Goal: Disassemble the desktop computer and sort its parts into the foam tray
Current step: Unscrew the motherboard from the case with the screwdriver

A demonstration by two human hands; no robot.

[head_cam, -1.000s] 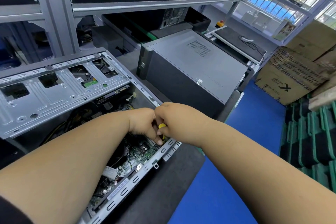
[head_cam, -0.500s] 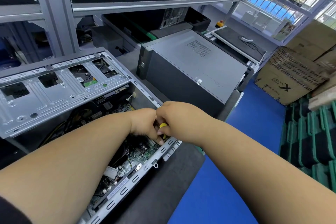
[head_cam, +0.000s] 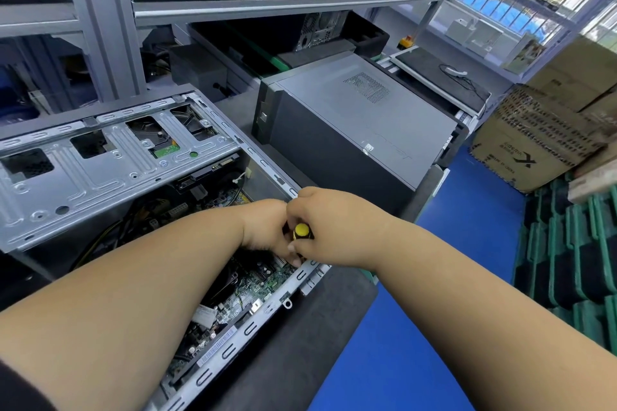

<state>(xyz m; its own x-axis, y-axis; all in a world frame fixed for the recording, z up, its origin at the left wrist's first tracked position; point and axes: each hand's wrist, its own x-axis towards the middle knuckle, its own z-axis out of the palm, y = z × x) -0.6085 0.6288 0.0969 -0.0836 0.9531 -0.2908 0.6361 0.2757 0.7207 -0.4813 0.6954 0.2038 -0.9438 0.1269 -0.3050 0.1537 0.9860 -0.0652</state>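
Beside open case, closed tower (cartons beyond)

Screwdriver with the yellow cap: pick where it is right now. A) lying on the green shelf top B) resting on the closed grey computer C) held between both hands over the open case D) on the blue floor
C: the screwdriver shows its yellow cap between the left hand and right hand, both curled round it above the open case.
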